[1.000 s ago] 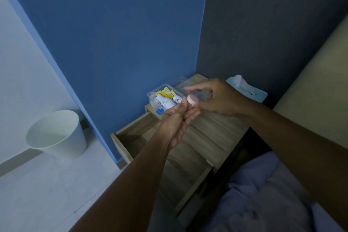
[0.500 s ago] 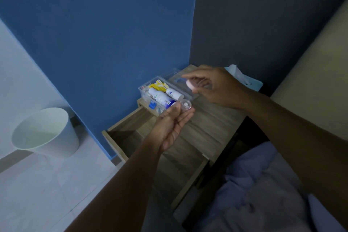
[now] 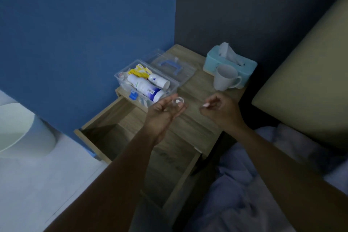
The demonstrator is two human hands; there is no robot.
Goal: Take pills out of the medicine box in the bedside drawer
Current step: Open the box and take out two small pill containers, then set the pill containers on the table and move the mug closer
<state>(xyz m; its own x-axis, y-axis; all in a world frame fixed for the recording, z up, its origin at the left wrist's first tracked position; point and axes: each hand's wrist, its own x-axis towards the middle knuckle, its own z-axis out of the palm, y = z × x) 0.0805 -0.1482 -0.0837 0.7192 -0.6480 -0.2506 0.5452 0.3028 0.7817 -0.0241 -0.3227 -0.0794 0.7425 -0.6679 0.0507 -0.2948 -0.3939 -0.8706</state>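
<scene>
A clear medicine box stands open on the wooden bedside table, with white bottles and a yellow packet inside. Its clear lid with a blue handle lies just behind it. My left hand is held over the table's front, fingers curled around a small clear pill container that shows a white pill inside. My right hand hovers a little to the right, pinching a small pink cap between its fingertips. The bedside drawer below is pulled out.
A white mug and a teal tissue box stand at the table's back right. A white waste bin stands on the floor at left. A beige headboard and pale bedding lie at right.
My right hand has come away from the box area with the pink cap, moving right and toward me. The left hand still holds the small container, now uncapped. The camera has tilted down.
</scene>
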